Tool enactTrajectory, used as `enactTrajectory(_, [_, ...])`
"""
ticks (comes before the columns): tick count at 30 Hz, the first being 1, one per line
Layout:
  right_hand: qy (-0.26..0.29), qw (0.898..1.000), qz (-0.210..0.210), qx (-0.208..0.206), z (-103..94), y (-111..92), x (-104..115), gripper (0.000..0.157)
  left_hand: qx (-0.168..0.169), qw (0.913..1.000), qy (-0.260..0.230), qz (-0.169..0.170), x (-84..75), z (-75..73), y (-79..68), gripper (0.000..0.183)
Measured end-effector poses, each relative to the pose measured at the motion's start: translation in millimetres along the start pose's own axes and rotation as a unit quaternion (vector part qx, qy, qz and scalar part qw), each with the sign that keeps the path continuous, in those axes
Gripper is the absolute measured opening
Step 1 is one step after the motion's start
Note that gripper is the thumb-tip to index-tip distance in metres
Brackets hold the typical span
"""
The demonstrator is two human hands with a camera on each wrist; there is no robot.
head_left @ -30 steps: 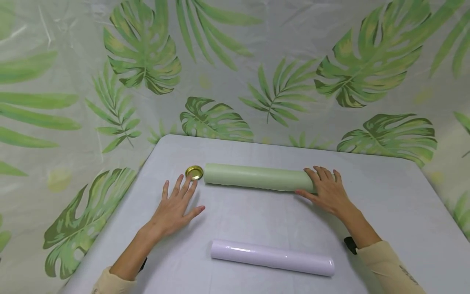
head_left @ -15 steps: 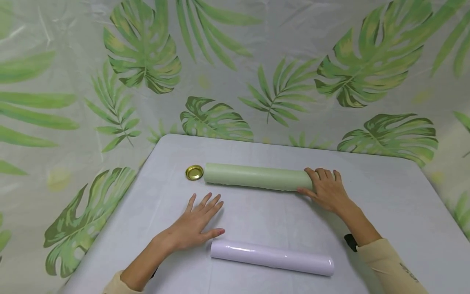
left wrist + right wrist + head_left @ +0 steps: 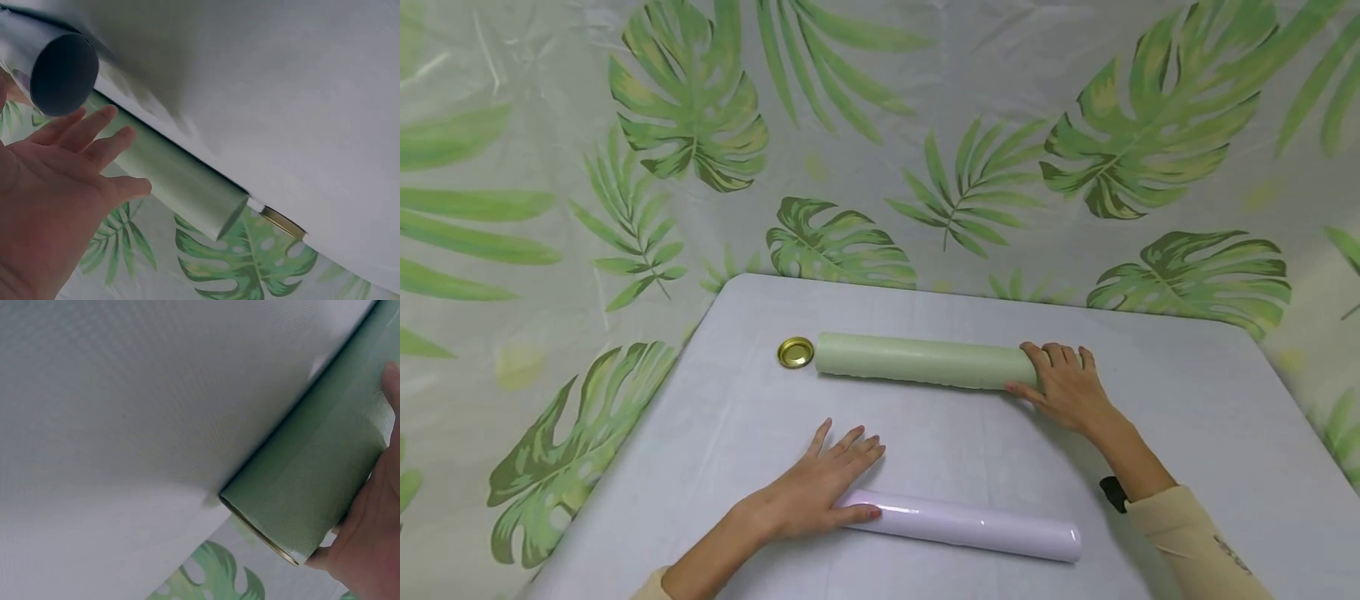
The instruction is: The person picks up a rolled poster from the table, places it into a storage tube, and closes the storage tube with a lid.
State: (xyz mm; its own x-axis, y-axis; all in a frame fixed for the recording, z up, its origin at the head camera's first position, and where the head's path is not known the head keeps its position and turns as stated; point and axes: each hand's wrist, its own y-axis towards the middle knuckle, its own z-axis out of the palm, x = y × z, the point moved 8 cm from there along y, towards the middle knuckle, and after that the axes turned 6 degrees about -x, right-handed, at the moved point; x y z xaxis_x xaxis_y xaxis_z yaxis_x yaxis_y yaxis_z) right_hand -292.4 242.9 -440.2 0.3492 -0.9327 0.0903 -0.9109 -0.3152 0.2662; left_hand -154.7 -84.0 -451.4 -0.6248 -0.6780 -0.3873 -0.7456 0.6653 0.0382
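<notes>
A pale green tube (image 3: 917, 361) lies across the back of the table. My right hand (image 3: 1066, 387) grips its right end, thumb on the near side and fingers over the top. In the right wrist view, a thin gold rim (image 3: 269, 537) edges that end of the tube. Nearer the front lies a glossy lilac tube (image 3: 977, 527), hollow and dark inside in the left wrist view. My left hand (image 3: 816, 492) is spread over its left end, fingers straight and thumb along the near side. The palm hides that end in the head view.
A round gold metal lid (image 3: 795, 352) lies just left of the green tube's left end. The white table (image 3: 1187, 400) has rounded far corners. Behind it hangs a leaf-printed sheet (image 3: 842, 242).
My left hand has moved from beside the gold lid toward the front and right, onto the lilac tube's left end. My right hand and the green tube stay in place.
</notes>
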Motion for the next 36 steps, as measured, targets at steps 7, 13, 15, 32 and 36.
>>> enactTrajectory(7, [0.003, 1.000, 0.005, 0.004, 0.8, 0.1, 0.6, 0.075, -0.018, 0.9957, 0.058, 0.070, -23.8, 7.2, 1.6, 0.069])
enactTrajectory(13, [0.004, 1.000, 0.006, 0.014, 1.9, 3.3, 1.5, 0.074, -0.047, 0.9876, 0.105, 0.107, -33.1, 11.7, 1.2, 0.056])
enactTrajectory(15, [0.001, 1.000, 0.005, 0.019, 2.6, 4.0, 0.9, 0.075, -0.065, 0.9845, 0.112, 0.119, -35.4, 11.7, 1.1, 0.051])
enactTrajectory(32, [0.005, 0.999, -0.006, 0.042, 5.1, 15.8, -8.6, 0.076, -0.098, 0.9853, 0.096, 0.102, -32.2, 0.9, -0.4, 0.040])
enactTrajectory(36, [0.009, 0.999, -0.001, 0.053, 8.8, 20.4, -14.1, 0.079, -0.094, 0.9894, 0.080, 0.077, -24.4, -3.2, -1.2, 0.041])
